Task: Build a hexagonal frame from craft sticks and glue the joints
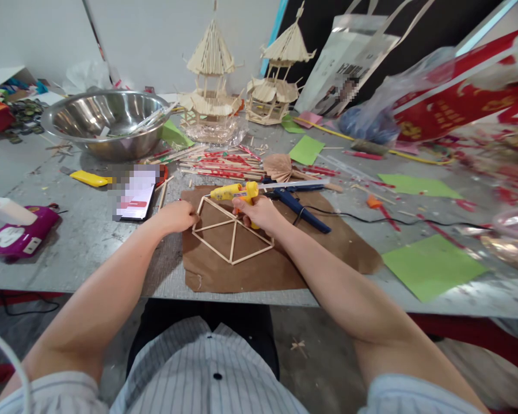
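Observation:
A flat polygonal frame of thin wooden sticks [233,241], with spokes meeting near its middle, lies on brown paper [250,279]. My left hand [176,217] is closed at the frame's left edge, its fingertips pinching there and partly hidden. In my right hand [262,213] is a yellow hot glue gun [229,191], held over the far part of the frame. Its nozzle points left, toward the upper left corner, and a clear glue stick [297,183] sticks out of its back. The hand and gun cover part of the frame's right side.
Behind lie red-and-white sticks [224,164] and two stick pagodas [211,57] [280,69]. A steel bowl [107,146], yellow cutter [88,178] and phone [136,192] are left. To the right are a blue-handled tool [304,213], a black cord [362,217] and green paper [431,267].

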Demonstrator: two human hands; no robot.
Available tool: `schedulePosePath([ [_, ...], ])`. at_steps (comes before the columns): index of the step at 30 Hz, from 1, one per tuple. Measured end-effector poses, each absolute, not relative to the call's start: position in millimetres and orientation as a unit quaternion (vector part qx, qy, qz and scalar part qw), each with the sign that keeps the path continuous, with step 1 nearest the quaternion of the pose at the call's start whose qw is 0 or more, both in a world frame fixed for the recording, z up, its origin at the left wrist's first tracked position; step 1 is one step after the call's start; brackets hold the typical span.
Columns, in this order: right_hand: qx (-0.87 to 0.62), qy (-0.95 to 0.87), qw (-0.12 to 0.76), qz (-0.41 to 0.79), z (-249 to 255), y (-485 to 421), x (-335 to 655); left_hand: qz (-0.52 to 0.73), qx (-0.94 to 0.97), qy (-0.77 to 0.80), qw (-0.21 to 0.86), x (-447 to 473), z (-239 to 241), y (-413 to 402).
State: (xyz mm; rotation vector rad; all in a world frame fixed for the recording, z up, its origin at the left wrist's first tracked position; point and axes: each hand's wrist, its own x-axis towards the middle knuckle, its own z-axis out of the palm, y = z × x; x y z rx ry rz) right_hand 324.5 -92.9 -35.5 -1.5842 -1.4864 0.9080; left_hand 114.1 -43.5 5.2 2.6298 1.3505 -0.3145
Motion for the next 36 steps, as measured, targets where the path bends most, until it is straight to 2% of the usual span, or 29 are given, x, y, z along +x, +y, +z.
schedulePosePath([
  [10, -0.587, -0.566, 0.413, 0.405, -20.4, -101.2, 327.7, -0.084, 0.879, 0.458, 0.099, 113.4, 9.1, -44.6],
  [15, -0.580, -0.530, 0.454, 0.420, -10.5, -104.6, 336.0, 0.003, 0.857, 0.513, 0.050, 105.5, 9.0, -39.4],
  [23, -0.549, -0.522, 0.416, 0.503, -7.8, -108.3, 335.1, 0.013, 0.833, 0.552, 0.036, 99.0, 4.1, -35.6],
  [27, -0.567, -0.504, 0.424, 0.496, -9.6, -106.8, 335.8, 0.042, 0.789, 0.613, 0.011, 94.5, 9.8, -35.9],
  [36, -0.578, -0.499, 0.450, 0.463, -7.0, -104.9, 339.8, 0.013, 0.741, 0.671, -0.015, 86.9, 17.7, -35.9],
])
